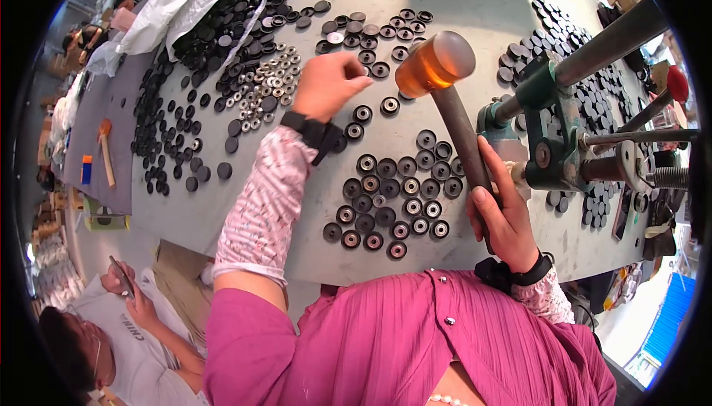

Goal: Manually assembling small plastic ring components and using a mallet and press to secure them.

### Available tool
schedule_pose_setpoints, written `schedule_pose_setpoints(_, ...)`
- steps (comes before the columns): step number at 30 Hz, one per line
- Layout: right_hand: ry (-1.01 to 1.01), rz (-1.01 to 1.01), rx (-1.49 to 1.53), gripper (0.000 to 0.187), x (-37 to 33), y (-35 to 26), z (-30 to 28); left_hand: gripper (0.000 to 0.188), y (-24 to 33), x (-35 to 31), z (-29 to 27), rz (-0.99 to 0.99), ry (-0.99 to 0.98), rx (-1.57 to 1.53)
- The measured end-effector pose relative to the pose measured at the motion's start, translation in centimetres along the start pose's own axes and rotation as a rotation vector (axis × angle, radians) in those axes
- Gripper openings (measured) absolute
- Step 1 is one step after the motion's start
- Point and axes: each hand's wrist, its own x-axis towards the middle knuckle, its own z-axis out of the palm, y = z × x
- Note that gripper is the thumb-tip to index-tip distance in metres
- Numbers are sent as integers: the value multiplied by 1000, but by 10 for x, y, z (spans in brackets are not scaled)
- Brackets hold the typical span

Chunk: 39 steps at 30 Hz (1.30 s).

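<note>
My right hand (506,217) is wrapped round the dark handle of a mallet (424,71). The mallet's amber, see-through head is raised over the middle of the table. To the left, my left hand (326,83) hovers above the table with its fingers curled and the thumb near the forefinger; whatever it may hold is hidden. Below the mallet lies a group of round black caps (386,217), several with metal rings seated inside. A pile of loose silver metal rings (271,80) lies just left of my left hand. Further black caps (367,29) lie beyond it.
A green metal hand press (545,124) with a red-knobbed lever stands at the right. Behind it are many black discs (593,102). A white plastic sack (193,5) spills black parts at the far left. Another hammer (107,154) lies on the left table, near a seated person (148,324).
</note>
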Motion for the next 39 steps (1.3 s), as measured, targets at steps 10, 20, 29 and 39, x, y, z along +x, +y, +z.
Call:
schedule_pose_setpoints(10,-71,-66,-306,62,24,23,15,18,-37,-171,-44,-491,303,-406)
schedule_pose_setpoints(20,-131,-88,-289,63,11,27,18,18,6,-184,-19,-237,435,44)
schedule_pose_setpoints(29,164,-175,-793,35,-156,95,-168,78,60,-246,41,244,-380,261)
schedule_pose_setpoints(39,676,-111,-1225,36,-231,176,-266,30,69,-195,50,282,-30,271)
